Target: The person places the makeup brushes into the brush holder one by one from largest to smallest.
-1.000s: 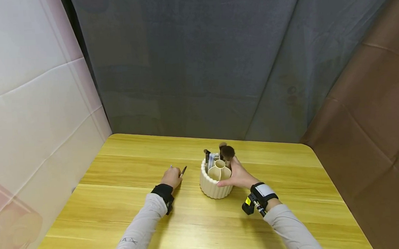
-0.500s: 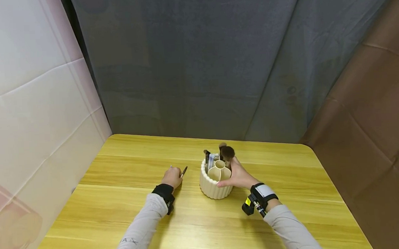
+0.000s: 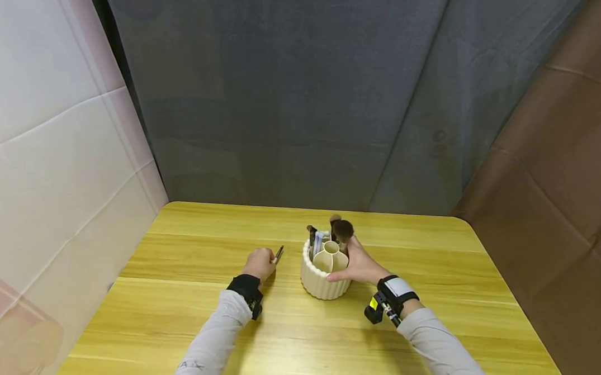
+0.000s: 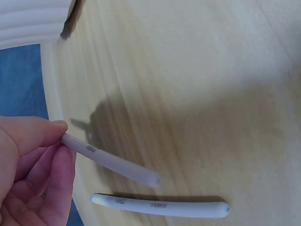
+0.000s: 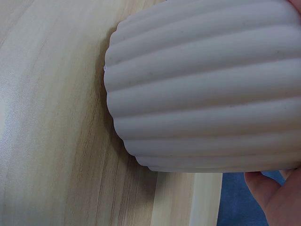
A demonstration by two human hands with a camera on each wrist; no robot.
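I have a pen pinched in my left hand; my right hand grips the holder. Next, I judge, it goes right into a free slot.

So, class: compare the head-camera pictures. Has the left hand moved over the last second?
Yes, slightly. The left hand, pinching a pen, has lifted and shifted a little toward the ribbed holder, which has stayed put.

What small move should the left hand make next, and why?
Probably carry the pen toward the ribbed holder: the left hand pinches it just above the table, and the right hand grips the holder.
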